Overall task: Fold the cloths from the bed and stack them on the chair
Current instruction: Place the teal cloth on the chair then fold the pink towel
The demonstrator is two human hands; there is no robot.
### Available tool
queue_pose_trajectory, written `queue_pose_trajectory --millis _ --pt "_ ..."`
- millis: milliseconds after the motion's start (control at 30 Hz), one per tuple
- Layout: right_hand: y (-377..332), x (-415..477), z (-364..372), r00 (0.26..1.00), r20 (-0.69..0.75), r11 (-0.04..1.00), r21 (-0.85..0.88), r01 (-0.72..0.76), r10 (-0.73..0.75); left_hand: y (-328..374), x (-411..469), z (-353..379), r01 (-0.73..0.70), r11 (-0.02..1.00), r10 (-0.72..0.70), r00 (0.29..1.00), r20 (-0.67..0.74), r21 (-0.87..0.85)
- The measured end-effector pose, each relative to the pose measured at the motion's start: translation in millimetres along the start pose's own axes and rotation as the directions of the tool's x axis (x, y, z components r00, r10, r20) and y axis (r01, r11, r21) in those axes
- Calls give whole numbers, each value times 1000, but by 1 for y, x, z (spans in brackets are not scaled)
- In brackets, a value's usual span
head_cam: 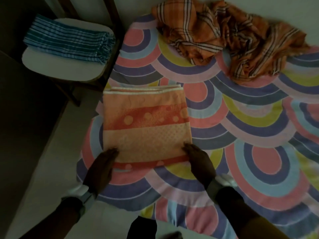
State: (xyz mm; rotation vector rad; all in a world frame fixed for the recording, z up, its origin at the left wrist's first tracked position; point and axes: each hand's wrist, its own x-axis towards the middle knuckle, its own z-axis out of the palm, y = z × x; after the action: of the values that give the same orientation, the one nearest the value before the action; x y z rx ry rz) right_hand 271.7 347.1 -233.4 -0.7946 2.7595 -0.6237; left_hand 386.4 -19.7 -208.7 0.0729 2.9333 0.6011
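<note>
Peach towel folded, ready to lift.
My left hand (101, 169) and right hand (198, 161) lie flat, fingers together, on the near corners of the folded peach patterned towel (146, 125) to slide under; blue striped cloth (67, 41) waits on the white chair (57, 66) far left; crumpled orange checked cloth (229, 40) far right on the bed (250, 135).

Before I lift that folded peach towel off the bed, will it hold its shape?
Probably not unsupported: the folded peach towel is soft layered cloth, so its far end would likely droop. Both hands, left hand and right hand, sit at the near corners; sliding them underneath should help.
</note>
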Motion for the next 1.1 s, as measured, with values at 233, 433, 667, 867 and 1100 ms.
queue_pose_trajectory --millis 233,433,667,867,1100 --pt "-22 33 -78 982 60 980 74 -184 180 21 32 -99 333 890 -321 943 88 -312" --pt "-36 126 -133 895 38 760 513 -399 444 15 110 -145 463 592 -586 809 43 -660" --pt "-8 242 -60 804 70 680 492 -543 591 -35 215 -76 578 639 -718 685 -124 -507" --pt "-11 260 -49 789 -26 696 490 -525 613 -49 217 -56 657 649 -756 612 -231 -383" --pt "-29 252 -48 774 -266 812 70 -580 575 -32 213 -62 539 824 -549 684 -480 -175"
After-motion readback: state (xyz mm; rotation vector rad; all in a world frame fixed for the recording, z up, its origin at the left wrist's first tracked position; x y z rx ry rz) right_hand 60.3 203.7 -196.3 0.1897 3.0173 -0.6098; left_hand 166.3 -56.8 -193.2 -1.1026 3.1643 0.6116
